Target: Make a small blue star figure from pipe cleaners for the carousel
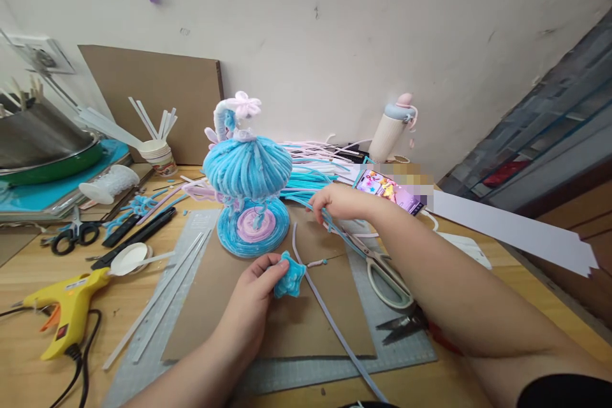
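My left hand (255,287) pinches a small fuzzy blue star (289,275) above the cardboard sheet (215,312). My right hand (329,204) reaches forward to the right of the lamp-like craft, its fingers curled around a blue pipe cleaner (351,241); the fingertips are partly hidden. The craft has a ribbed blue shade (248,169), a pink flower (246,104) on top and a round coiled base (229,239). A pale lilac pipe cleaner (329,319) lies across the cardboard, with a short pink-and-blue piece (316,262) beside it.
Scissors (389,284) and dark-bladed cutters (399,326) lie under my right forearm. A yellow glue gun (71,306), black scissors (75,233) and a paper cup (160,156) are on the left. Behind are bundled pipe cleaners (310,178), a phone (387,191) and a bottle (389,131).
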A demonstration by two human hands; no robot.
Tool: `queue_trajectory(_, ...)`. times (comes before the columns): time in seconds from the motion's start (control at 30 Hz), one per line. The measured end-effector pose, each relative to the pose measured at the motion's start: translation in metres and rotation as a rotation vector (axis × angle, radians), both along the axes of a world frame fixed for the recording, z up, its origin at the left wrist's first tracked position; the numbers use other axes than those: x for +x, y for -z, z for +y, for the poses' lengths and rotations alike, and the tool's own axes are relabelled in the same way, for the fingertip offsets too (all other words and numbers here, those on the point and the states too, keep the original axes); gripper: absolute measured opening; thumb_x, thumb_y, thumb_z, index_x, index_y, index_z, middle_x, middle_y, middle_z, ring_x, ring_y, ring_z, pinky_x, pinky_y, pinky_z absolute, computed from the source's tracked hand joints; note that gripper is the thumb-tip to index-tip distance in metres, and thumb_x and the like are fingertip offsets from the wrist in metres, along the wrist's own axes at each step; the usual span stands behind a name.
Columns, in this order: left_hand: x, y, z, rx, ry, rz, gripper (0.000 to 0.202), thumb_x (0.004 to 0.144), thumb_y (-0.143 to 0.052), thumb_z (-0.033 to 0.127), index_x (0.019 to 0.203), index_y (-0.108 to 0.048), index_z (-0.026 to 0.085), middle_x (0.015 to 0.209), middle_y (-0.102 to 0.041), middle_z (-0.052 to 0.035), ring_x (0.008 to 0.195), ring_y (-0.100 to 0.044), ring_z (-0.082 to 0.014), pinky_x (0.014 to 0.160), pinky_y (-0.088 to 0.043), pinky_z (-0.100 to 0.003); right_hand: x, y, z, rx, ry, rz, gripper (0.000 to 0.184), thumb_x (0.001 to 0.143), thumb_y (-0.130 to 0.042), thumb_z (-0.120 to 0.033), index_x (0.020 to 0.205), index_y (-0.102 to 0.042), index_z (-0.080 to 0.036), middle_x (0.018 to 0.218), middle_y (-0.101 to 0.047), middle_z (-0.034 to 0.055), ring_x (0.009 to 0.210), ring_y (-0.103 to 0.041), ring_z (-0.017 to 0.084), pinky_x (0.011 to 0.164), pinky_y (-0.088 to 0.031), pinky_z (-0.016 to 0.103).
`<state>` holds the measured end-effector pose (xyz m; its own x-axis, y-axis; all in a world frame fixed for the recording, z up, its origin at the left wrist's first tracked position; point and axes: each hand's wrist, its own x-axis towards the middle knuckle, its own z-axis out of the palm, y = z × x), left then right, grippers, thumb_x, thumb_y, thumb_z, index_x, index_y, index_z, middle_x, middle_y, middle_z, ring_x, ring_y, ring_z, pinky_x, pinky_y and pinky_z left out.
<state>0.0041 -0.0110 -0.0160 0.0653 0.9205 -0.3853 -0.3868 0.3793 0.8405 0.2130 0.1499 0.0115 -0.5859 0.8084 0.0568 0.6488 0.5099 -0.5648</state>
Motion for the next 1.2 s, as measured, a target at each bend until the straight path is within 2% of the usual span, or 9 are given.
queue_trajectory(0.1,0.0,0.001,-0.001,-0.007,-0.006,0.0,0.022,0.071,-0.075,0.034,0.078,-0.064,0.016,0.069,-0.061,0.0019,0.063,-0.05,-0.0102,0.061,-0.038,-0.022,-0.001,-0.004,0.019,0.096,0.055,0.014,0.033,0.06,-0.042,0.001,0.058,-0.069,-0.018,0.086,-0.072,0.0001,0.084,-0.063,0.016,0.078,-0.045,0.025)
queue_trajectory(0.27,0.001,0.0,-0.003,-0.034,0.004,-0.014,0.024,0.07,-0.075,0.034,0.079,-0.063,0.016,0.068,-0.062,0.0017,0.062,-0.051,-0.0098,0.06,-0.038,-0.022,-0.016,0.011,0.05,0.294,0.364,0.022,0.028,0.077,-0.049,-0.009,0.096,-0.069,-0.015,0.105,-0.066,0.0095,0.097,-0.058,0.022,0.088,-0.042,0.034)
queue_trajectory(0.47,0.001,-0.001,-0.002,-0.091,0.035,-0.025,0.027,0.067,-0.077,0.034,0.08,-0.061,0.016,0.066,-0.062,0.0021,0.059,-0.051,-0.0091,0.057,-0.036,-0.022,-0.023,0.02,0.07,0.298,0.508,-0.032,0.002,0.069,-0.069,-0.017,0.068,-0.069,-0.018,0.084,-0.069,0.0062,0.089,-0.059,0.023,0.085,-0.04,0.034)
queue_trajectory(0.6,0.0,-0.001,-0.002,-0.031,0.106,0.027,0.029,0.066,-0.079,0.035,0.08,-0.063,0.015,0.07,-0.064,-0.0001,0.063,-0.053,-0.0104,0.062,-0.038,-0.023,-0.015,0.004,0.073,0.346,0.546,0.076,0.01,0.076,-0.063,-0.023,0.081,-0.071,-0.018,0.098,-0.068,0.0061,0.095,-0.058,0.023,0.085,-0.04,0.033)
queue_trajectory(0.8,0.001,-0.001,-0.004,0.023,0.141,0.074,0.029,0.063,-0.082,0.033,0.081,-0.067,0.015,0.073,-0.067,-0.0006,0.067,-0.053,-0.0109,0.067,-0.038,-0.023,-0.014,-0.019,0.065,0.29,0.537,0.257,0.009,0.072,-0.061,-0.016,0.076,-0.068,-0.014,0.072,-0.064,0.0035,0.072,-0.056,0.018,0.073,-0.041,0.029)
queue_trajectory(0.97,-0.001,-0.003,-0.005,0.096,0.138,0.111,0.024,0.062,-0.083,0.03,0.077,-0.069,0.017,0.074,-0.065,0.0006,0.068,-0.052,-0.0104,0.068,-0.037,-0.022,-0.016,-0.039,0.042,0.13,0.584,0.446,0.026,0.072,-0.048,-0.006,0.091,-0.063,-0.015,0.055,-0.047,-0.0045,0.047,-0.042,0.011,0.052,-0.037,0.025)
queue_trajectory(1.07,-0.001,-0.003,-0.006,0.198,0.119,0.118,0.02,0.064,-0.082,0.029,0.073,-0.068,0.018,0.084,-0.064,-0.0005,0.078,-0.056,-0.0125,0.072,-0.04,-0.022,-0.004,-0.061,0.017,-0.008,0.603,0.636,0.022,0.076,-0.042,-0.007,0.089,-0.058,-0.016,0.054,-0.04,-0.0076,0.041,-0.035,0.007,0.041,-0.029,0.02)
queue_trajectory(1.13,-0.001,-0.002,-0.006,0.244,0.132,0.102,0.018,0.066,-0.08,0.028,0.072,-0.067,0.018,0.092,-0.063,-0.0017,0.083,-0.057,-0.0145,0.075,-0.042,-0.024,0.009,-0.078,-0.006,-0.297,0.572,1.141,0.015,0.078,-0.045,-0.008,0.082,-0.058,-0.016,0.059,-0.046,-0.0059,0.047,-0.044,0.004,0.042,-0.03,0.015)
queue_trajectory(1.2,-0.001,0.0,-0.007,0.257,0.156,0.103,0.017,0.068,-0.079,0.028,0.072,-0.065,0.018,0.095,-0.062,-0.0021,0.079,-0.057,-0.0135,0.071,-0.044,-0.024,0.022,-0.095,-0.032,-0.507,0.526,1.402,0.024,0.082,-0.038,-0.005,0.081,-0.06,-0.015,0.068,-0.055,-0.003,0.06,-0.056,0.002,0.046,-0.034,0.011)
